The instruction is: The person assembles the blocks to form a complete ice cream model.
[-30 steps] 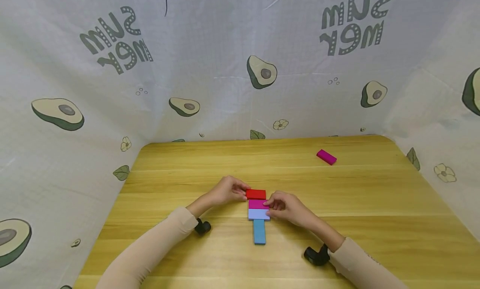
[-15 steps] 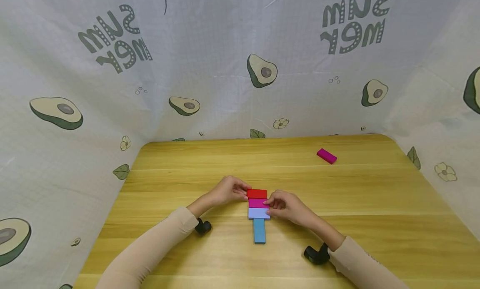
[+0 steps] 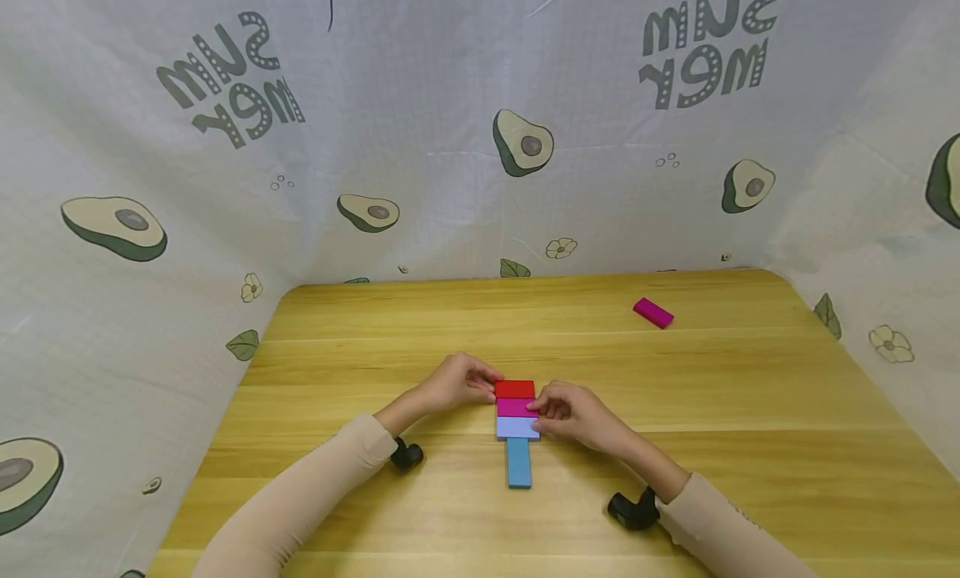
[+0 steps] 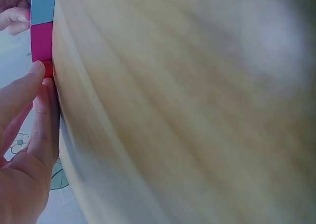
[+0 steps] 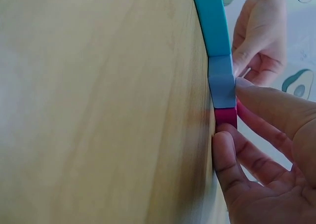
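Four flat pieces would be a count, so: a red block [image 3: 514, 389], a magenta block [image 3: 514, 408] and a lavender block [image 3: 517, 428] lie crosswise in a stack-like row on the table. A blue block [image 3: 519, 463] extends lengthwise from the lavender one toward me. My left hand [image 3: 461, 381] pinches the red block's left end between thumb and fingers; the left wrist view shows the thumb [image 4: 37, 68] by the red-magenta seam. My right hand [image 3: 573, 415] holds the row's right side, fingers curled at the magenta block, thumb [image 5: 244, 83] against the lavender one.
Another magenta block [image 3: 653, 313] lies apart at the back right of the wooden table [image 3: 360, 336]. A white cloth [image 3: 450, 77] printed with avocados hangs behind and beside it. Black wrist devices [image 3: 636, 510] sit under both sleeves.
The red block has slid slightly right, so its edges sit closer in line with the magenta block. My left fingers moved a little with it; my right hand stays put.
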